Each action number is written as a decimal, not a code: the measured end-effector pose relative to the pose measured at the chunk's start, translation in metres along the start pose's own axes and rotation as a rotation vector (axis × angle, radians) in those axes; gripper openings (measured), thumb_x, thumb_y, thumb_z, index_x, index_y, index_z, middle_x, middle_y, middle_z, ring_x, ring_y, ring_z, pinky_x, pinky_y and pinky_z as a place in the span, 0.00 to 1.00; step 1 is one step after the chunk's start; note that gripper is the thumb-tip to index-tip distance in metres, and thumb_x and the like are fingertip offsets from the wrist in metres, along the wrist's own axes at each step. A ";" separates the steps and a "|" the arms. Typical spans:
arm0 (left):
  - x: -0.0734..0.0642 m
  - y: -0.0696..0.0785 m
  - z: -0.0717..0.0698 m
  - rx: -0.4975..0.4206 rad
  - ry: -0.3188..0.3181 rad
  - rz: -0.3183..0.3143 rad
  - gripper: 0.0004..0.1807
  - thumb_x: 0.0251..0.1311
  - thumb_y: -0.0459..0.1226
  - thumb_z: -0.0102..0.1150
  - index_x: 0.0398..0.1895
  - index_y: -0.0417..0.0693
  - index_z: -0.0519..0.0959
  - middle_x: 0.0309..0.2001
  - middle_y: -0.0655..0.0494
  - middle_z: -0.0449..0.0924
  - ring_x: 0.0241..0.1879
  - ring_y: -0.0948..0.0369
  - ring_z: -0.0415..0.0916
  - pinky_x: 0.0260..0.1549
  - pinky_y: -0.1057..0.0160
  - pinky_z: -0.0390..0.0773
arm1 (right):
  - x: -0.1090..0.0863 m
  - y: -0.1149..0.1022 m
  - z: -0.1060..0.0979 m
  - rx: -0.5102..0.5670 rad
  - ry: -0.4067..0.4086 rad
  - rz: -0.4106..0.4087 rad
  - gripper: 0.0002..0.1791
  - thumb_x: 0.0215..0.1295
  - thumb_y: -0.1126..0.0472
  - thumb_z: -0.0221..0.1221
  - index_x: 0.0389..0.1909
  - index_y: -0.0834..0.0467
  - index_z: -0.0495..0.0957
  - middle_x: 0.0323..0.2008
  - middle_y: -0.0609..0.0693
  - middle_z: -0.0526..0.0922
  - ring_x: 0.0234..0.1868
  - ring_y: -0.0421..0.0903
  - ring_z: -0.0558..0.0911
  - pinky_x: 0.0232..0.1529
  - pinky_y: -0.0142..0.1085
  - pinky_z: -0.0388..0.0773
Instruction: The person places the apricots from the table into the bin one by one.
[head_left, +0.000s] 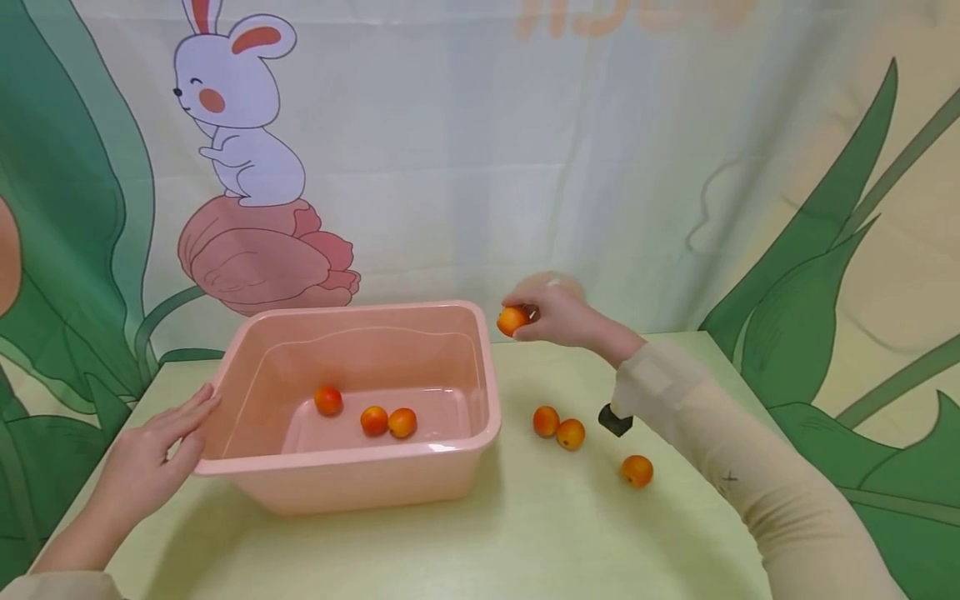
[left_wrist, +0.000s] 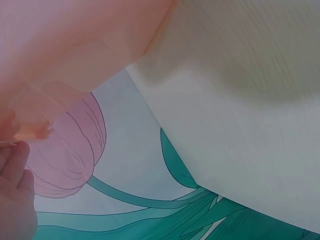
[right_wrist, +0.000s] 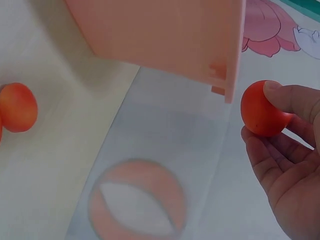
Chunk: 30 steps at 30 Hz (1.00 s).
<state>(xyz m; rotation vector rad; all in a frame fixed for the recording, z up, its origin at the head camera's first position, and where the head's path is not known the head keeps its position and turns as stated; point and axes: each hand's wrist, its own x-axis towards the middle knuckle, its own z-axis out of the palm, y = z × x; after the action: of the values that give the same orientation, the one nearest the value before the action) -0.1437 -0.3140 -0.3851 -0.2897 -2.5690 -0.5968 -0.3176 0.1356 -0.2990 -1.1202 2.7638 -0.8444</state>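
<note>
Right hand (head_left: 558,317) pinches one small orange-red fruit (head_left: 512,322), thumb on one side, fingers on the other, palm off it. Fruit is in the air, just outside the right end of the pink plastic basin (head_left: 360,487), near its far corner. Left hand (head_left: 153,454) rests at the basin's left rim, fingers nearly straight, loosely spread. Three similar fruits (head_left: 327,401) lie on the basin floor, two side by side; three others (head_left: 637,472) sit on the pale green table (head_left: 450,558) to its right. Handling, by judgement: light, smooth-skinned, perhaps slippery; firmness cannot be told. May bruise if squeezed or dropped. Best held across the widest part, light opposed pressure.
</note>
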 end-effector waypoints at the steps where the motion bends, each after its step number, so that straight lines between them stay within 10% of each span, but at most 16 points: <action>1: 0.000 0.000 0.000 0.000 -0.001 -0.001 0.21 0.59 0.35 0.45 0.57 0.53 0.70 0.60 0.78 0.56 0.51 0.95 0.40 0.40 0.39 0.65 | 0.002 -0.001 0.000 -0.010 -0.004 -0.004 0.22 0.49 0.67 0.61 0.48 0.66 0.75 0.42 0.57 0.78 0.38 0.49 0.76 0.41 0.37 0.77; 30: -0.001 0.000 -0.001 -0.006 -0.026 -0.026 0.21 0.60 0.36 0.46 0.58 0.54 0.69 0.62 0.72 0.57 0.60 0.83 0.49 0.40 0.38 0.66 | 0.058 -0.065 0.025 -0.142 -0.210 -0.054 0.19 0.53 0.64 0.57 0.49 0.60 0.75 0.39 0.51 0.78 0.38 0.46 0.72 0.41 0.31 0.71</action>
<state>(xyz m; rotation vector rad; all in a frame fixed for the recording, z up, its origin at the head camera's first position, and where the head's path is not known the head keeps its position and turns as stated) -0.1427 -0.3146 -0.3851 -0.2677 -2.5997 -0.6140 -0.3137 0.0472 -0.2787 -1.2322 2.6646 -0.5071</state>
